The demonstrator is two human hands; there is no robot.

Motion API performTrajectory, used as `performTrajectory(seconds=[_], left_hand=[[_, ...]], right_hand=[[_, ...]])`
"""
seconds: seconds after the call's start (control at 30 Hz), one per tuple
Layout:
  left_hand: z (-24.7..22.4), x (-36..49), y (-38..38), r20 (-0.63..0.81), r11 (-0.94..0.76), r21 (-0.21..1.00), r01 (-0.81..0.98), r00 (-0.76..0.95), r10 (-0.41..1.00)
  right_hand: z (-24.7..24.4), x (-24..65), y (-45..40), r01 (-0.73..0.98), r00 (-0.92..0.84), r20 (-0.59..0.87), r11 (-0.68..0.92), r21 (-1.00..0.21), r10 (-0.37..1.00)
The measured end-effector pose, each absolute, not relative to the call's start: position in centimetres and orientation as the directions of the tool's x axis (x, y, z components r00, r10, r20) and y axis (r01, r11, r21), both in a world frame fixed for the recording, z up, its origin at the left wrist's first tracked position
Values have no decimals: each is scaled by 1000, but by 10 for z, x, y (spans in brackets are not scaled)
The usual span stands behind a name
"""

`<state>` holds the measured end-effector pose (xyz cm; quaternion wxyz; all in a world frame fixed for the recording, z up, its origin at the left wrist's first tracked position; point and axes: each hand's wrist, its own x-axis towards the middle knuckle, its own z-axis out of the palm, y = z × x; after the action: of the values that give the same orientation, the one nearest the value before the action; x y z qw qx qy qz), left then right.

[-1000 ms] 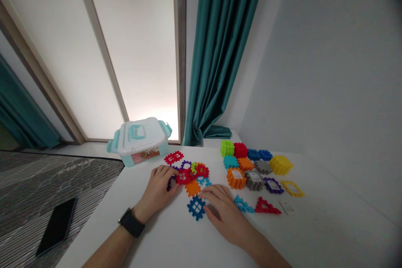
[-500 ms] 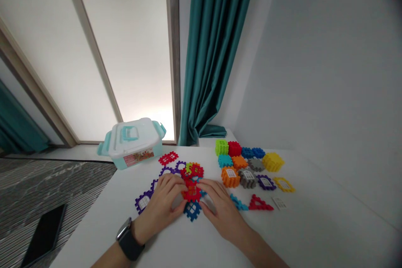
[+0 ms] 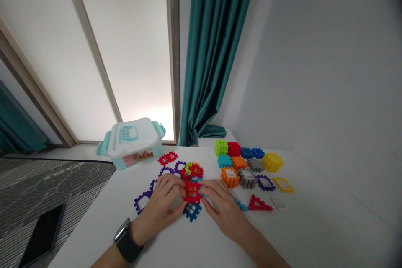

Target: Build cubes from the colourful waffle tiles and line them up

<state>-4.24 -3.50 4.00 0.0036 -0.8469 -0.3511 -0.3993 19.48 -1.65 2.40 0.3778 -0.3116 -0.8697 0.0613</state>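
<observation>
A red square interlocking block (image 3: 192, 192) with a window cut-out sits between my two hands. My left hand (image 3: 166, 199) has its fingers curled against the block's left edge, and the thumb is near its lower corner. From the other side, my right hand (image 3: 222, 205) presses its fingertips to the right edge. Just below the red block is a dark blue window block (image 3: 192, 211). Behind it stand joined red and green blocks (image 3: 195, 169). Purple frame blocks (image 3: 143, 202) run along the left, partly hidden by my left hand.
Stacks of coloured blocks (image 3: 230, 176) stand at the right, with a red triangle piece (image 3: 259, 203) and a small white window insert (image 3: 278, 203) in front. A lidded storage box (image 3: 135, 138) is at the back left. A loose red block (image 3: 168, 158) lies near it.
My right hand has shifted slightly right and down, covering more of the light blue piece beside it. The red block between my hands now shows more fully.
</observation>
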Motion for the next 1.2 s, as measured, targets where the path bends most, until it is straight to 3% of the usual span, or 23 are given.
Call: performTrajectory(seconds=[0.5,0.67,0.93,1.2], left_hand=[[40,-39,-40,616,-704,478,525,371,695],[38,-33,-40,578,-660,529,534,343,740],[31,-37,-36,629,-659,322,680,367,685],[33,-36,-35,682,-673,147,724,419,600]], right_hand=[[22,197,-21,497,-433,696,796,-346,573],[22,190,-21,456,-319,676,733,-505,664],[20,181,-22,359,-155,462,486,-797,873],[15,180,-18,287,-145,385,412,-865,911]])
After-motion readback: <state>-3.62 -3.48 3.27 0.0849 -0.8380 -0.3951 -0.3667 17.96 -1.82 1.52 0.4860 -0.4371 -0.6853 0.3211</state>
